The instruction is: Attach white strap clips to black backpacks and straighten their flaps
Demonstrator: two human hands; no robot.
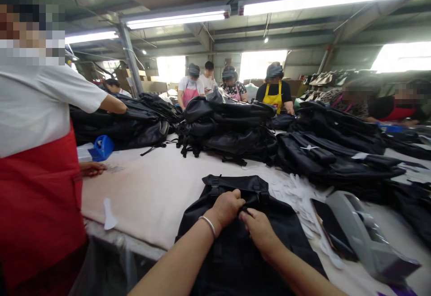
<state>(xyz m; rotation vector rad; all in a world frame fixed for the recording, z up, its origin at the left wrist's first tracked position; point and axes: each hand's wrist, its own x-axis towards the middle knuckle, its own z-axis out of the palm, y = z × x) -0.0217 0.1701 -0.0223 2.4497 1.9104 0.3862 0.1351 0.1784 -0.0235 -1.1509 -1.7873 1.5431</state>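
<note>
A black backpack [232, 264] lies in front of me at the table's near edge, its top pointing away. My left hand [228, 207], with a bracelet at the wrist, is closed on black material near the top of the bag. Close beside it, my right hand [256, 229] pinches the same area with thumb and fingers. The small piece between the two hands is mostly hidden by the fingers, so I cannot tell whether it is a strap or a buckle.
Black bags are piled across the pale table [144, 184]. On the right lie white strips [296, 197], a phone [332, 228] and a grey tape dispenser [367, 242]. A co-worker in a red apron [40, 206] stands left, near a blue dispenser [103, 148]. Other people work behind.
</note>
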